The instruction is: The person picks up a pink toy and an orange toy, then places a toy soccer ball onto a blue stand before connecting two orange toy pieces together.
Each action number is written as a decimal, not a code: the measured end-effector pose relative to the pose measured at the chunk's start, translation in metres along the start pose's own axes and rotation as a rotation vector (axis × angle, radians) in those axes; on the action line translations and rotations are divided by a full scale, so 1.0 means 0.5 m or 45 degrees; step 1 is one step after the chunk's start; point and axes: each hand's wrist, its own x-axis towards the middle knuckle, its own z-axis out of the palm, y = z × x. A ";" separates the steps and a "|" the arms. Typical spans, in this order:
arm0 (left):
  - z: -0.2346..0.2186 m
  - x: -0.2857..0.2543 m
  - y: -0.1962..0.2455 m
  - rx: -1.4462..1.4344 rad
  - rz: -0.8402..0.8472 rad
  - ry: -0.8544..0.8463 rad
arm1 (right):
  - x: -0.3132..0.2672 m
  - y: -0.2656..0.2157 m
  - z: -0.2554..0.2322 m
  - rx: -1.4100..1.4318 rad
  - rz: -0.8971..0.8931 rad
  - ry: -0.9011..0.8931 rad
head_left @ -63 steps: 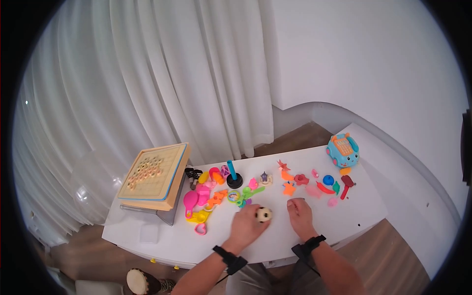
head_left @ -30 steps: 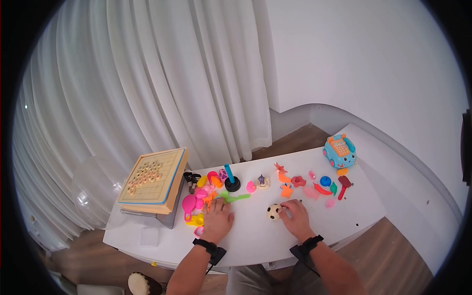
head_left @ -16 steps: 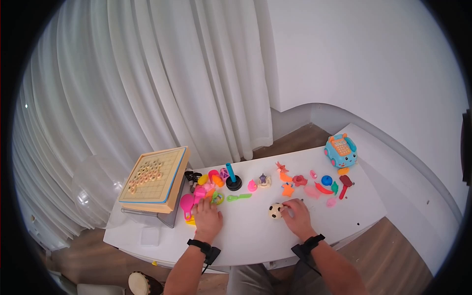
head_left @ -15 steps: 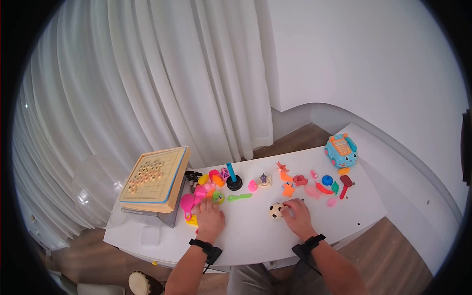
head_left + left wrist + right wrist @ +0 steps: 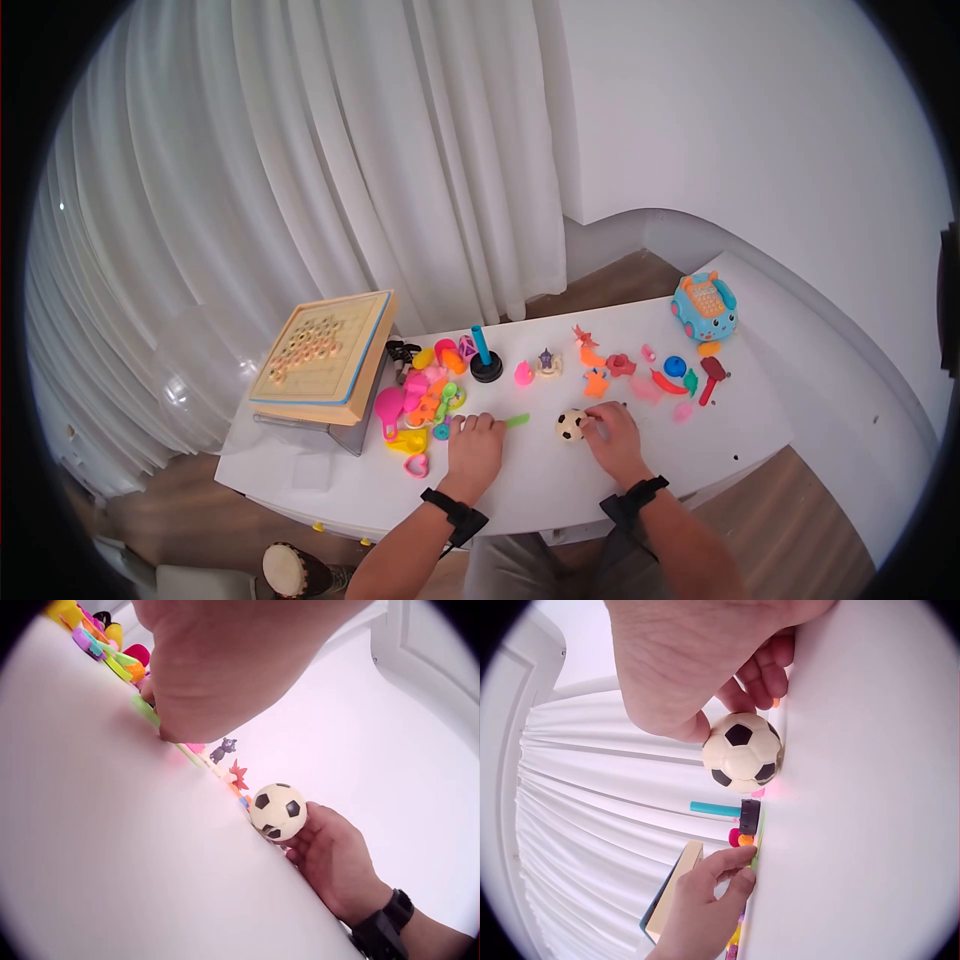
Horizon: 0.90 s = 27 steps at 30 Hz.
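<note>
My left hand (image 5: 473,455) rests low over the table, with fingers bent down at a long, flat light-green toy utensil (image 5: 517,420). In the left wrist view the green utensil (image 5: 145,710) shows on both sides of the fingertips; thumb and index finger pinch it. My right hand (image 5: 615,440) holds a small toy soccer ball (image 5: 571,425), white with black patches, on the table. The right wrist view shows thumb and fingers against one side of the ball (image 5: 742,754). A teal ring (image 5: 442,432) and a yellow toy (image 5: 408,441) lie left of my left hand.
Colourful toys, including a pink paddle (image 5: 389,408), crowd the left. Behind stands a black base with a blue post (image 5: 486,365). A board-game box (image 5: 325,355) sits on a stand; a toy phone (image 5: 705,308) and red hammer (image 5: 711,376) lie right.
The left hand let go of the soccer ball, went left to the toy pile, then came back right to the green utensil. The right hand has taken hold of the ball.
</note>
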 end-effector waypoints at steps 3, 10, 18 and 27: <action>-0.029 -0.020 -0.003 -0.036 -0.088 -0.093 | -0.001 0.002 0.002 0.009 -0.008 0.012; -0.015 -0.051 -0.035 0.013 -0.135 -0.155 | -0.001 0.004 0.003 -0.008 0.021 0.010; -0.094 -0.120 -0.106 -0.571 -0.881 0.100 | -0.002 0.007 0.005 0.009 0.004 0.017; -0.040 -0.240 -0.215 -0.516 -1.327 0.332 | -0.003 -0.005 -0.001 0.043 0.010 0.061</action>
